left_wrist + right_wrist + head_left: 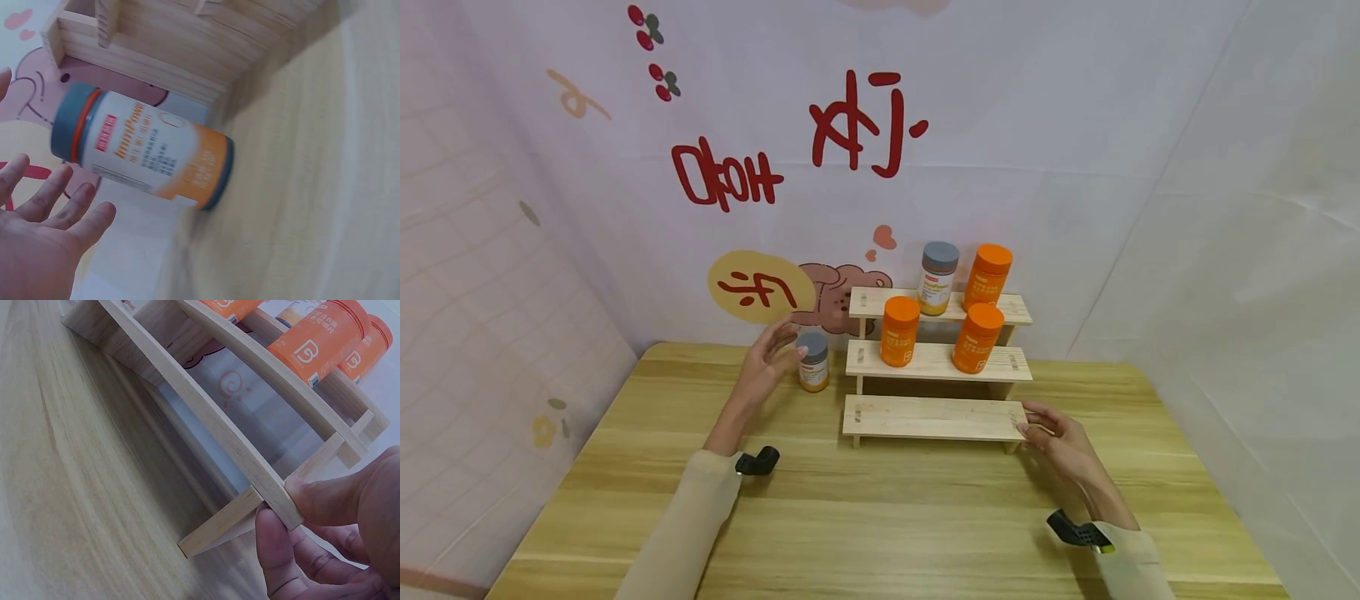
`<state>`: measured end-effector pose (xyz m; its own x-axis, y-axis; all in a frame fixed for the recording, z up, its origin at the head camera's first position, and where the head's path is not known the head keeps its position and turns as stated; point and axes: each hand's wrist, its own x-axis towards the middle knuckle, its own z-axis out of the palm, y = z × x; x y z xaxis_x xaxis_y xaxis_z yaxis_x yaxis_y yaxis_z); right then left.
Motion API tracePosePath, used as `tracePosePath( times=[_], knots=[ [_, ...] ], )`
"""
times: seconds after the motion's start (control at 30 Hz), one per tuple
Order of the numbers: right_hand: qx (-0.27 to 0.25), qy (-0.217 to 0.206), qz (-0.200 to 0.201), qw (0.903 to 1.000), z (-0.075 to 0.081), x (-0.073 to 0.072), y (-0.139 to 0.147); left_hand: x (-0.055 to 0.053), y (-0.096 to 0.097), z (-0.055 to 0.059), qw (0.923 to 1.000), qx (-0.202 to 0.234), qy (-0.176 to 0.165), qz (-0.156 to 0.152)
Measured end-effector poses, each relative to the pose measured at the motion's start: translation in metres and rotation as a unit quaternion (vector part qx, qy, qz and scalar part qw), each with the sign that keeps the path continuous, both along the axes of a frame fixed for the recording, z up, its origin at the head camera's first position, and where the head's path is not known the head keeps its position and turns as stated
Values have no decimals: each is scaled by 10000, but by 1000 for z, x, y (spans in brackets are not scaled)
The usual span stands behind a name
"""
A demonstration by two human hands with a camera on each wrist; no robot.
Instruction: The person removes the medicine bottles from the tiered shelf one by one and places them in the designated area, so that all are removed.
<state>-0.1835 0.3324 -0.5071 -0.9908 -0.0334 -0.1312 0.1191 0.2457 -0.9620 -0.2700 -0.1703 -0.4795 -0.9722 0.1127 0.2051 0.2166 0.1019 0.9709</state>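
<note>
A grey-capped supplement bottle (813,363) with a white and orange label stands on the table, left of a three-tier wooden shelf (934,417). Beside that bottle is my left hand (765,364); in the left wrist view its fingers (91,226) are spread and apart from the bottle (150,150). My right hand (1060,442) pinches the right end of the lowest tier between thumb and fingers, seen closely in the right wrist view at the board's corner (284,509). On the middle tier stand two orange bottles, a left one (900,332) and a right one (978,338).
The top tier carries another grey-capped bottle (937,278) and an orange bottle (988,277). Behind the wooden table (895,517) hangs a white printed cloth (1037,167), close to the shelf's back. More cloth borders the table's left and right sides.
</note>
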Motion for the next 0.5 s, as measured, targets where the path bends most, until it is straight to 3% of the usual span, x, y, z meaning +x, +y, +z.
tracePosePath(
  times=[0.5],
  knots=[
    [185, -72, -58, 9998, 1, -1, 0, -3, 2, 35, 9992, -145, 366, 71]
  ],
)
